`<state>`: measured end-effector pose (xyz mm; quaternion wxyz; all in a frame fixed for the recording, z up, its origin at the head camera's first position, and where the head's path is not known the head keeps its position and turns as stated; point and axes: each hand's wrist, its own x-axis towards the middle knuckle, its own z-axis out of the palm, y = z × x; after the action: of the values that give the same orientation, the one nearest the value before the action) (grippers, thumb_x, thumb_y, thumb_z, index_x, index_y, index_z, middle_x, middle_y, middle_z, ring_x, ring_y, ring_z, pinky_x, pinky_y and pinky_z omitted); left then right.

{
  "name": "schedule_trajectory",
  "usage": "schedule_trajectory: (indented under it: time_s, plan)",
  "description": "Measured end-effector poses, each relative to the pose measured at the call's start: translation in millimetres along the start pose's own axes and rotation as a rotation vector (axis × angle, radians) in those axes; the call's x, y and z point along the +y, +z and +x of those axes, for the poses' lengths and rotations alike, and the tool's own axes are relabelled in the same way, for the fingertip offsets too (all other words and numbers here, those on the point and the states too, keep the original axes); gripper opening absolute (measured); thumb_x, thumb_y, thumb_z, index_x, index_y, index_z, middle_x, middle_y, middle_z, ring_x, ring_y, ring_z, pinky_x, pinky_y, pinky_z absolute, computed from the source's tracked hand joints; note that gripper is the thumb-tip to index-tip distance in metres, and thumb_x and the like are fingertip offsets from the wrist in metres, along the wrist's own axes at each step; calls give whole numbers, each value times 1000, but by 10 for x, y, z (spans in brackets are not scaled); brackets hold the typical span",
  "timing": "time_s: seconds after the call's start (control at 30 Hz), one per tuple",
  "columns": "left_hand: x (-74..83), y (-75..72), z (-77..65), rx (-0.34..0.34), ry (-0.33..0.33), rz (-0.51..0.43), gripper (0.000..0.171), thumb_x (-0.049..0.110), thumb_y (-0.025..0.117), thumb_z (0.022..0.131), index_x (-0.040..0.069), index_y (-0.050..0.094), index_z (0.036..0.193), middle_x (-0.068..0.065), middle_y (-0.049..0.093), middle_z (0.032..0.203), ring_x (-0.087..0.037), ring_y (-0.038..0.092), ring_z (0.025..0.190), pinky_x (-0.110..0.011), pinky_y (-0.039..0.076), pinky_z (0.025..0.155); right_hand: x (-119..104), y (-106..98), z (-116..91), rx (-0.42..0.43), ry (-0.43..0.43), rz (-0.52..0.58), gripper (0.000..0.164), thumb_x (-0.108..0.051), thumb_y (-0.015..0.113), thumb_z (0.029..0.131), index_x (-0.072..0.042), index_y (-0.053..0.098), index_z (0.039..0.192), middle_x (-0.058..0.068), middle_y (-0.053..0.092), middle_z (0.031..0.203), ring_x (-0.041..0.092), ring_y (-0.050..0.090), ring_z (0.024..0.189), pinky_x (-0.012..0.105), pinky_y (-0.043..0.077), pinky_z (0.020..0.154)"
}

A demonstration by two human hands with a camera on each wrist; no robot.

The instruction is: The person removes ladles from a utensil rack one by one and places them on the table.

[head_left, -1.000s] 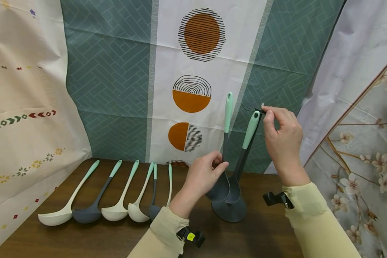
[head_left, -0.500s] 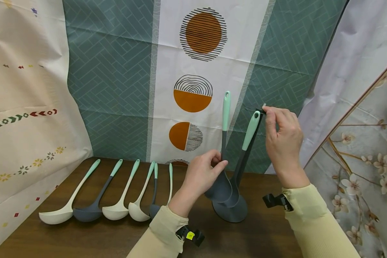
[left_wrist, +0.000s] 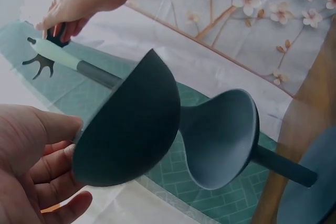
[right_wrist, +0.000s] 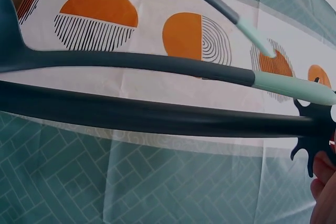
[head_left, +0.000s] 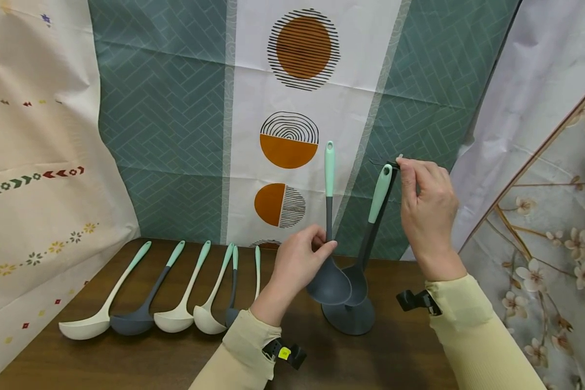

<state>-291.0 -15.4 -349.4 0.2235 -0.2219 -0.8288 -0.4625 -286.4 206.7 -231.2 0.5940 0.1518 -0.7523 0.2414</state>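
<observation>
My left hand [head_left: 297, 260] pinches a dark grey ladle [head_left: 329, 284] by its stem just above the bowl. This ladle stands upright, its mint-green handle end pointing up, off the table. With its fingertips, my right hand [head_left: 429, 200] holds the hooked top of a dark utensil stand [right_wrist: 315, 121], whose round base [head_left: 348, 319] sits on the table. A second dark ladle [head_left: 380, 192] with a mint handle hangs along the stand's pole; its bowl [left_wrist: 226, 140] is partly behind the held ladle in the head view.
On the left of the wooden table [head_left: 185, 368] lies a row of several ladles, such as a cream ladle [head_left: 85, 327] and a dark ladle [head_left: 131, 323], handles toward the back. A patterned curtain [head_left: 175, 135] hangs behind; a floral cloth [head_left: 531, 276] is at the right.
My left hand has drawn the held ladle leftward, away from the stand and the hanging ladle. My right hand stays at the stand's top.
</observation>
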Motion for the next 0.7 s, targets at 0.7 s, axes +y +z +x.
schedule_trajectory:
  time_s: [0.7]
  plan:
    - [-279,45,-107,-45,-99,173,22,29,85,101,20,67,91,10,69,78,-12,58,68,-33,47,61,151,72,40,-32,38,23,35,-33,58,117,-12,84,126,10,78,121,38,67,113,57,51,94]
